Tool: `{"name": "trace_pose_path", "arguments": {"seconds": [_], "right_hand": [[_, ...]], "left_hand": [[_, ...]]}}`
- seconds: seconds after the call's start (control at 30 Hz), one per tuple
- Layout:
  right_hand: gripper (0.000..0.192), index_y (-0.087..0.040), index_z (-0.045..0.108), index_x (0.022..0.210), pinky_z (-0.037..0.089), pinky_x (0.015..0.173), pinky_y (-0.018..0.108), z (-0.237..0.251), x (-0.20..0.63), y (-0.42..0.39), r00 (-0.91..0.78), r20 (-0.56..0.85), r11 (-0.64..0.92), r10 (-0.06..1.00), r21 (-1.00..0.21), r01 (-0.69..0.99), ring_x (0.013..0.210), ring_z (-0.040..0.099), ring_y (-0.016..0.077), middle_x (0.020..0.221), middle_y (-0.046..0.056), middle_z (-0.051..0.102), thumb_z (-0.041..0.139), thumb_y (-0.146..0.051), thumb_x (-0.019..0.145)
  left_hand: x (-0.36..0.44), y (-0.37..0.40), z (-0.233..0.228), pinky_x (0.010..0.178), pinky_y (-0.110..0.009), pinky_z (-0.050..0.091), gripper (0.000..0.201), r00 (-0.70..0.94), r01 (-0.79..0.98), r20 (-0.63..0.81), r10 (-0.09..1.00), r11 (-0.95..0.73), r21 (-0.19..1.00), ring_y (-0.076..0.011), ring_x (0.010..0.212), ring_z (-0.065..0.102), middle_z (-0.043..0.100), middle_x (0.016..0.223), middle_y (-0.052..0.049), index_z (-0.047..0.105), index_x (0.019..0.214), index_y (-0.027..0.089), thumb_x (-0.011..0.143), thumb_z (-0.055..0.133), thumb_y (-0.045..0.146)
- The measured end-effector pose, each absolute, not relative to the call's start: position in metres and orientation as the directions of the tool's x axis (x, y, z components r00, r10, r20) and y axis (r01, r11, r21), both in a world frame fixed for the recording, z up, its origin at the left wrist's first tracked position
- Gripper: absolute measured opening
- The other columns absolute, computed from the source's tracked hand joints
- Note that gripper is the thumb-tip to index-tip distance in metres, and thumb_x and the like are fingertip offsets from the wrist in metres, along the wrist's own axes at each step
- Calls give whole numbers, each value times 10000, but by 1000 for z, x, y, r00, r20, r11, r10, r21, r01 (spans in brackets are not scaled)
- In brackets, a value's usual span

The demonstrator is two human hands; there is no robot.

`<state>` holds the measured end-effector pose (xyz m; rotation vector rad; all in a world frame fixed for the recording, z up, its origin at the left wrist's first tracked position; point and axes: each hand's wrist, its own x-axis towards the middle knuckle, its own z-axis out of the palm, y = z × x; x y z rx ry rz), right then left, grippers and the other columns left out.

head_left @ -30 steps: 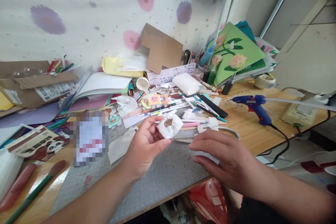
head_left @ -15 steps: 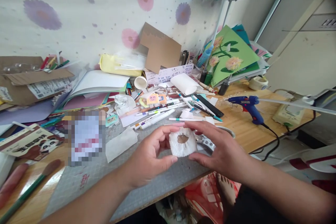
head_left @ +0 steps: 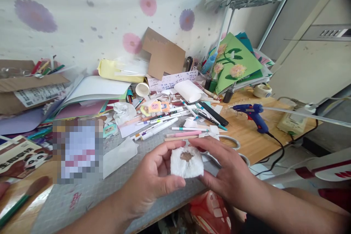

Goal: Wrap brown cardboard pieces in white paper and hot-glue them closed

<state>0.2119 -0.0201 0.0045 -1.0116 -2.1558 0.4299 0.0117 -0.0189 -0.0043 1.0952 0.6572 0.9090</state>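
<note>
A small white tissue piece [head_left: 187,163] with a brown centre is pinched between both hands over the grey cutting mat [head_left: 90,193]. My left hand [head_left: 152,179] grips its left side with thumb below and fingers above. My right hand [head_left: 225,173] holds its right edge with fingertips. Scissors [head_left: 230,142] with pale handles lie just behind my right hand.
Several pens and markers [head_left: 161,126] lie scattered behind the mat, with a paper cup [head_left: 143,89] and a white roll [head_left: 189,91]. A blue glue gun [head_left: 251,113] rests on the wooden desk [head_left: 246,135] at right. Green flower card [head_left: 236,62], cardboard box [head_left: 30,87] and papers crowd the back.
My right hand came off the desk and took the tissue piece's right side. Both hands then moved the piece lower and nearer to me.
</note>
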Motion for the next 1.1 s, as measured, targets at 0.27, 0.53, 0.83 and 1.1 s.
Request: {"name": "trace_pose_path", "arguments": {"seconds": [0.27,0.53,0.83,1.1], "right_hand": [[252,-180,620,1022,497,847,368,4,260,25,-307,433,504,847,-475,721,953,612,210,1025,87,658,584,-309,808],[384,-199,572,1125,458,925,453,-6,291,30,-451,257,514,855,-296,805,1077,569,266,1145,124,612,586,-402,799],[300,-235,624,1063,508,867,456,-8,281,27,-523,333,605,785,-232,762,1036,589,283,1093,124,626,570,-387,811],[284,-249,615,1071,521,862,413,-2,264,41,-512,429,646,744,-266,716,1028,601,262,1103,109,635,545,-381,829]], "left_hand": [[-8,7,2,859,-295,431,428,300,-66,-47,953,70,995,-196,1020,571,633,1109,-28,546,1098,250,704,709,206],[5,-14,11,906,-355,424,581,689,380,19,724,-384,842,-254,1023,576,640,1143,-65,600,1135,229,580,770,228],[4,-9,7,965,-364,393,593,704,425,134,697,-566,706,-255,1099,546,631,1179,-89,555,1204,195,650,726,314],[-17,-23,30,967,-355,384,586,626,561,96,774,-532,634,-242,1071,533,621,1171,-90,560,1184,178,628,732,241]]}}
